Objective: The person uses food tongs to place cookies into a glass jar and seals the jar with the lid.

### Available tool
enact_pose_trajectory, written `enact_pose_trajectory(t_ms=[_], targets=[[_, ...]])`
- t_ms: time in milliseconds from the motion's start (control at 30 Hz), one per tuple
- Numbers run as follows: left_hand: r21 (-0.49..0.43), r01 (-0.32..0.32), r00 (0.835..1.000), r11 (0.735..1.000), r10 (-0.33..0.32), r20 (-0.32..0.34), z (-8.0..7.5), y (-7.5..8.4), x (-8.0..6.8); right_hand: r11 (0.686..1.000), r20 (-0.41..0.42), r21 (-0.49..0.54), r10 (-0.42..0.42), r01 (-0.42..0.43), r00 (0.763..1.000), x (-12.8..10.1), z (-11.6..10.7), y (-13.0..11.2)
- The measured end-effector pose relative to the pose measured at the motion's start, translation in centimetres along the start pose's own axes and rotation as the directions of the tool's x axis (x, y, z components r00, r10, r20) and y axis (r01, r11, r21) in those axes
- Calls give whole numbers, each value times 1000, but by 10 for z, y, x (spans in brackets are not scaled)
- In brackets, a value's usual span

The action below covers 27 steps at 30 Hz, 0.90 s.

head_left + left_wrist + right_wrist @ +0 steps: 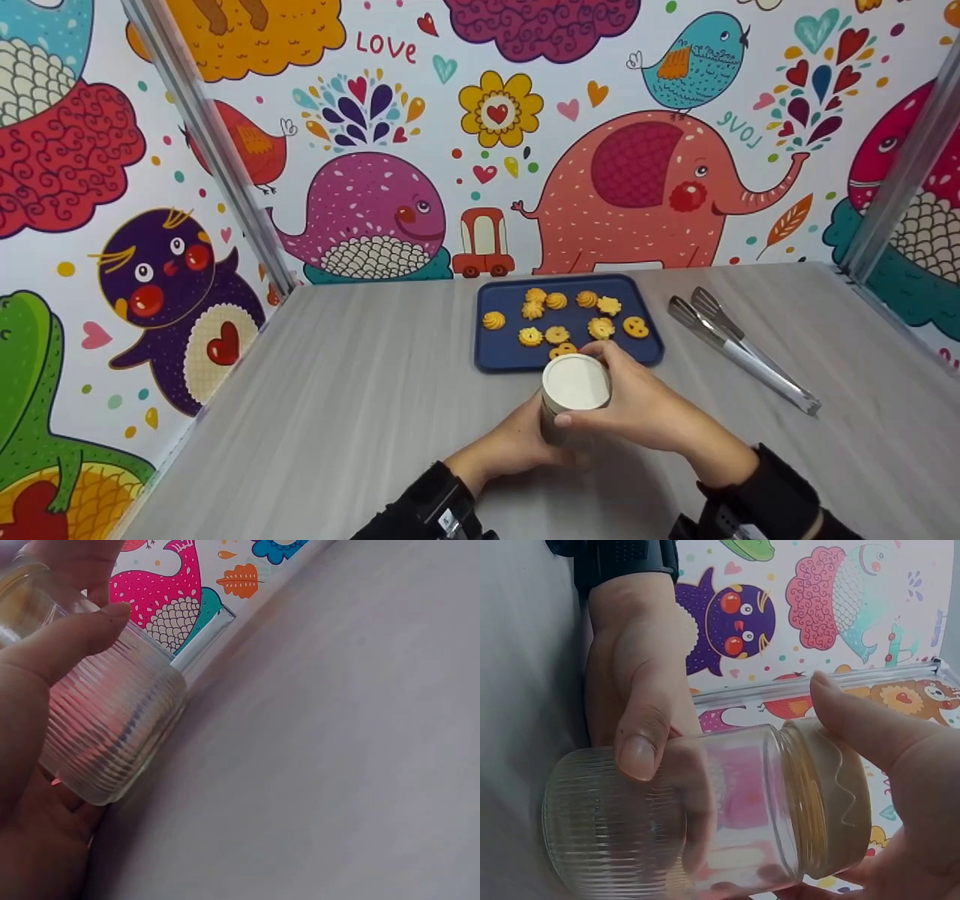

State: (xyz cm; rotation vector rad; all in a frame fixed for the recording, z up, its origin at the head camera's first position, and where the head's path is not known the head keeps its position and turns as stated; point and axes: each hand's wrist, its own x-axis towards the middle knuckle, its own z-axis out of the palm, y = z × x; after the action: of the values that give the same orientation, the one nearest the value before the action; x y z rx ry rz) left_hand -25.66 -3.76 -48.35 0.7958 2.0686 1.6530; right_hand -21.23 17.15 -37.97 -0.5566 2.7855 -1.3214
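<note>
A clear ribbed glass jar (615, 821) with a cream lid (576, 381) stands between both hands, in front of the tray. My left hand (514, 442) grips the jar's lower body, its thumb lying across the glass in both wrist views. On the lid, my right hand (649, 409) has its thumb at the near side and its fingers at the far side. Seen from the right wrist, the lid sits on the jar's mouth, and the wall pattern shows through the glass with no contents visible. The jar's base is close over the table in the left wrist view.
Just beyond the jar lies a dark blue tray (504, 358) bearing several small cookies (493, 320) of different shapes. Metal tongs (772, 379) rest on the grey table (360, 390) to the right. Walls with cartoon animals (622, 195) rise behind and at both sides.
</note>
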Motion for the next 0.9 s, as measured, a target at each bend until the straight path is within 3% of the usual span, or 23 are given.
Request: enact_pose_trajectory(t_ms=[200, 533, 733, 900], targets=[[10, -6, 1000, 1000, 6, -7, 0, 0, 0, 1000, 15, 1, 16, -16, 1000, 0, 0, 0], [6, -4, 1000, 1000, 4, -6, 0, -1, 0, 1000, 47, -13, -26, 26, 999, 1, -4, 2], [-21, -2, 1000, 1000, 2, -8, 1, -1, 1, 999, 84, 14, -36, 35, 996, 2, -7, 4], [17, -23, 1000, 1000, 23, -14, 1, -1, 0, 998, 121, 53, -48, 42, 991, 3, -12, 6]])
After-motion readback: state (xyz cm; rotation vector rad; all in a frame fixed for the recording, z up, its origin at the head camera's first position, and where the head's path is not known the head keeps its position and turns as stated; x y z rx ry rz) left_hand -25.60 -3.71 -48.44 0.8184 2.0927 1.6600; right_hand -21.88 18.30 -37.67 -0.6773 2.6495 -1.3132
